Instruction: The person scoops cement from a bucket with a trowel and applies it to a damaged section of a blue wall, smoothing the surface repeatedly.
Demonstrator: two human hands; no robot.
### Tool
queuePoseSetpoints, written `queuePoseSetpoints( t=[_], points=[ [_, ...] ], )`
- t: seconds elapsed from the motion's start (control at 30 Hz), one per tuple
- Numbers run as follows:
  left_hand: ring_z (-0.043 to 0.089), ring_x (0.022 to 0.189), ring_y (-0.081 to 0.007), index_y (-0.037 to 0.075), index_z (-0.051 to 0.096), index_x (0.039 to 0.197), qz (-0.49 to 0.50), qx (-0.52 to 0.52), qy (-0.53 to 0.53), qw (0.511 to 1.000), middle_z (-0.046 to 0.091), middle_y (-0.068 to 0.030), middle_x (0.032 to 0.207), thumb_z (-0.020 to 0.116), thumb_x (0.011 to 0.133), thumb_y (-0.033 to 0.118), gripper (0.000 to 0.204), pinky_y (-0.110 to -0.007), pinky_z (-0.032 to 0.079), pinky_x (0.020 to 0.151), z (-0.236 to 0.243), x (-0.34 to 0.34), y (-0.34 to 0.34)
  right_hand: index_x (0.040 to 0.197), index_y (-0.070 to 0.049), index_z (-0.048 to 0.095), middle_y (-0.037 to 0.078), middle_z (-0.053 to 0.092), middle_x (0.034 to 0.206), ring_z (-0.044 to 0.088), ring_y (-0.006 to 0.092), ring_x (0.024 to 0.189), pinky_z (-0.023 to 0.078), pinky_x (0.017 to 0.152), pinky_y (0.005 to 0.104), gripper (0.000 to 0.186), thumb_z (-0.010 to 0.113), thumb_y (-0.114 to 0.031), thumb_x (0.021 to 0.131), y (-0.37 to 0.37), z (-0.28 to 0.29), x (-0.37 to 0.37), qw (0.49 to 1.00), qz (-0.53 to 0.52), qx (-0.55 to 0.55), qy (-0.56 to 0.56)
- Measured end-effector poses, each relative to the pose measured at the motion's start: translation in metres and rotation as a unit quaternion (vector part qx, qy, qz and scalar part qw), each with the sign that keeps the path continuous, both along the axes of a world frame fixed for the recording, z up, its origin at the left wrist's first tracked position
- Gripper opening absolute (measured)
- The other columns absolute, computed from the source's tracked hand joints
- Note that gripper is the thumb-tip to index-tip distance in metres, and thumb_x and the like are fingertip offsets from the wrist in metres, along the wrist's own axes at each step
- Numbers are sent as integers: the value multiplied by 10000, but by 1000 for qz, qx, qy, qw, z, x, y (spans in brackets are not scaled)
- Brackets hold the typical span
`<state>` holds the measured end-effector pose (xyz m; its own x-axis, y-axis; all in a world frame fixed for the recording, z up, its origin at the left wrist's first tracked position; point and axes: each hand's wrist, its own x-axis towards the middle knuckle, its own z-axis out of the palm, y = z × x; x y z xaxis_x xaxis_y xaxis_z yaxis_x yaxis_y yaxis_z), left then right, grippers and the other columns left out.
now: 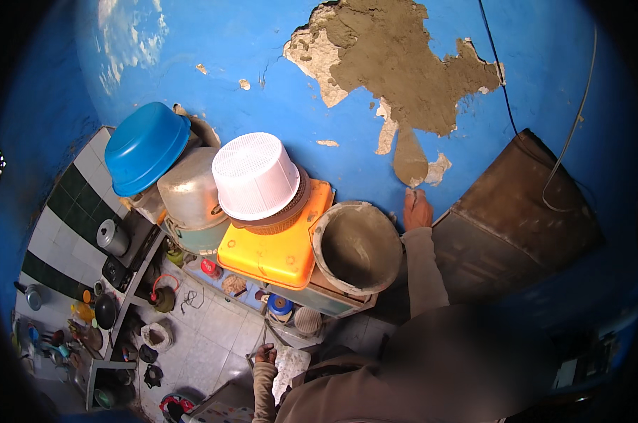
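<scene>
The right hand (417, 210) was pressed, fingers apparently closed on a tool, against the plaster patch (410, 163) directly above; the left hand (265, 354) gripped a mortar board (289, 368).

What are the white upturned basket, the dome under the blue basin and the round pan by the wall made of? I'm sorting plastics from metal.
White basket: plastic by the look, matte, with a fine moulded grid of holes.
Dome-shaped pot: likely aluminium or steel, dull silver sheen with dents.
Round pan: hard to tell; it is coated grey, seemingly with mortar like the wall patch.
</scene>
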<state>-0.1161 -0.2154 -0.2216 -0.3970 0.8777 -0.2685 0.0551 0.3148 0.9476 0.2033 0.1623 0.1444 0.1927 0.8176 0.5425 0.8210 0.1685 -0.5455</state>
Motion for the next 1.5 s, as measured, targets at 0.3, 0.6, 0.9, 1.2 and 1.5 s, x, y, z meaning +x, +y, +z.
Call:
queuePoseSetpoints(
  t=[0.3,0.6,0.9,1.2,1.5],
  points=[
    [566,804,-177,41,539,1011,-40,-22,-3,999,602,-87,904,593,834,145,212,-299,459,728,16,-1,20,906,-20,529,266,577,790,537,454,769,411,657,500,343,440,-350,878,42,11,3,998,-23,0,-59],
    [530,791,-126,19,540,1004,-45,88,-6,995,595,-56,892,608,825,115,213,-267,446,728,27,18,40,1000,-43,571,217,612,869,569,406,826,442,710,472,397,465,-398,857,-8,1,36,986,-94,-74,-114],
    [467,1137,-216,-59,327,1280,-136,190,-150,961,474,-180,1224,566,871,180,531,-322,347,970,198,78,133,953,-119,636,111,588,916,570,291,852,423,754,408,224,575,-255,786,-106,38,39,931,73,-140,-330],
    [489,1053,-174,-12,399,1166,-66,260,-218,938,522,-101,1123,574,842,71,377,-283,368,913,211,121,223,843,-126,660,41,501,844,479,220,878,337,837,441,144,562,-135,739,-73,-20,26,810,209,31,-546],
    [503,1020,-170,7,399,1130,-73,271,-230,932,536,-108,1076,582,815,11,365,-277,380,893,210,120,224,856,-106,679,45,523,853,461,233,883,318,807,436,177,551,-156,745,-110,-31,6,822,205,-18,-531]
  ],
)
